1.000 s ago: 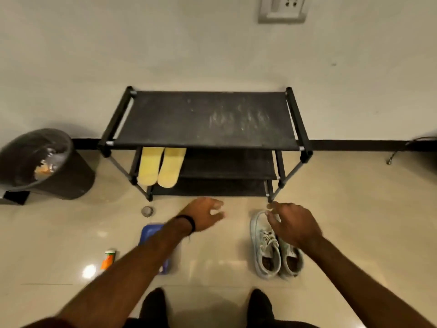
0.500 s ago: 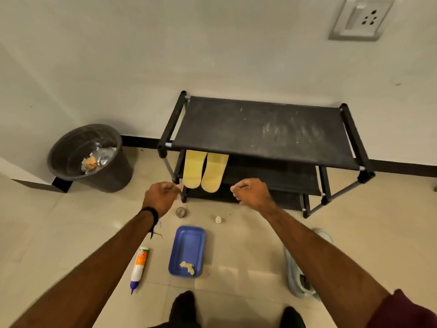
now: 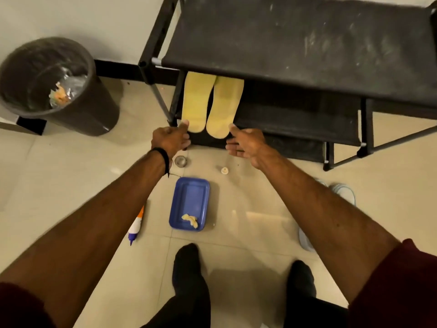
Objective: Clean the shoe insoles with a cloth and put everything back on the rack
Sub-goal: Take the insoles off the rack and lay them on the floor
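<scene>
Head view, 2 yellow insoles (image 3: 211, 106) on rack (image 3: 295, 41) middle shelf, left hand (image 3: 170, 138) and right hand (image 3: 246, 143) just beside their heels, fingers relaxed, holding nothing.

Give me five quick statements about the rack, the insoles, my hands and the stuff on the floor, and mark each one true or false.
1. Two yellow insoles lie side by side on a lower shelf of the black rack. True.
2. The left hand grips the blue tray. False: it holds nothing and reaches toward the insoles; the tray sits on the floor behind it.
3. The right hand is open, fingers extended near the right insole. True.
4. The bin stands to the right of the rack. False: it stands to the left.
5. The rack's top shelf holds a pair of shoes. False: nothing sits on it; a light shoe is on the floor.
</scene>
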